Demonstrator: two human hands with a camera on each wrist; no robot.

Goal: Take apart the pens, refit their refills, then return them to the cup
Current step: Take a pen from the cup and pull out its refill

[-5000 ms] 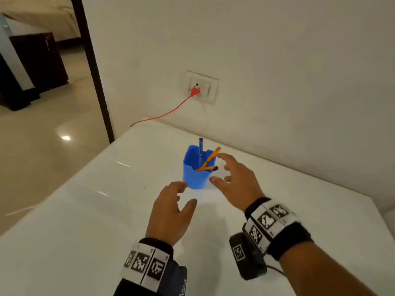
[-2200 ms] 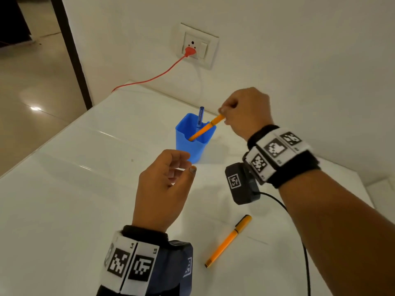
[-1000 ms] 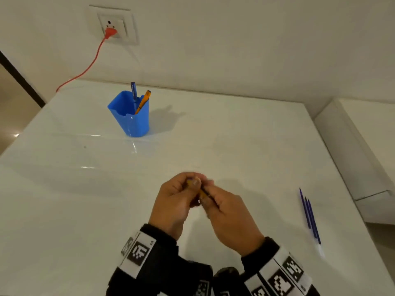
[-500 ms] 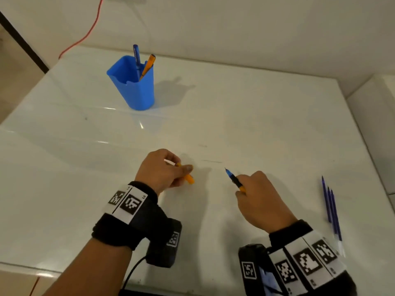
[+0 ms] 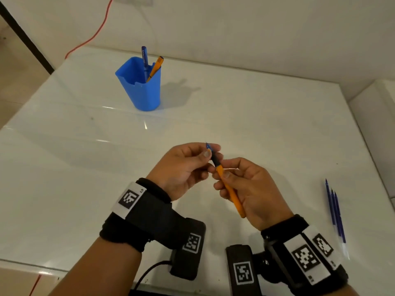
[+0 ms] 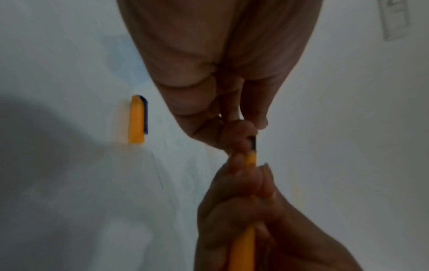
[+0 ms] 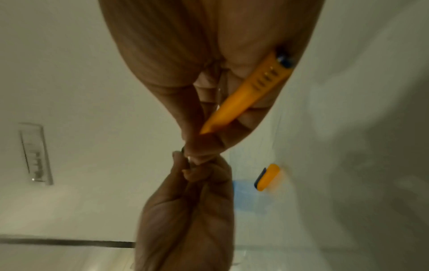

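White glossy table (image 5: 256, 124) against plain wall (image 5: 235, 28)

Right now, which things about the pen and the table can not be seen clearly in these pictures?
- Orange pen: its tip, in all views, is covered by the left hand; the right hand wraps the barrel.
- Pen cap: shown only by the wrist views, blurred; in the head view the hands hide it.
- Blue refills: head view, too thin to count surely.
- Blue cup: its wall hides the pens' lower parts.
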